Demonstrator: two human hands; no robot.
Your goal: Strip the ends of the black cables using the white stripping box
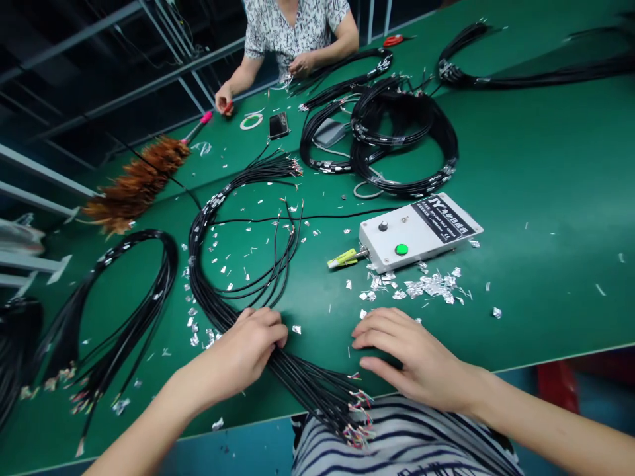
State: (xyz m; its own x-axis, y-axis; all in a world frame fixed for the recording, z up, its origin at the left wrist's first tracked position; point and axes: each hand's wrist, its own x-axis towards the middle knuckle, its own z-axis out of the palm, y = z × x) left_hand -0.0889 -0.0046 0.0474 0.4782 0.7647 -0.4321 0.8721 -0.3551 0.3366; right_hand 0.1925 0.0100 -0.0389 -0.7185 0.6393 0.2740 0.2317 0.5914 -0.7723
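My left hand is closed around a bundle of black cables. Stripped ends with coloured wires fan out from it over the table's front edge, close to my striped shirt. Beyond this hand the same bundle curves away in a wide loop, and a few loose cables branch off inside the curve. My right hand hovers just right of the cable ends, fingers apart and holding nothing. Past it lies a white control box with a green button and a yellow clip at its left end.
Foil scraps litter the green table. Other cable coils lie at the back, another coil at left. A feather duster and phone rest farther off. Across the table sits a co-worker, hands on small items.
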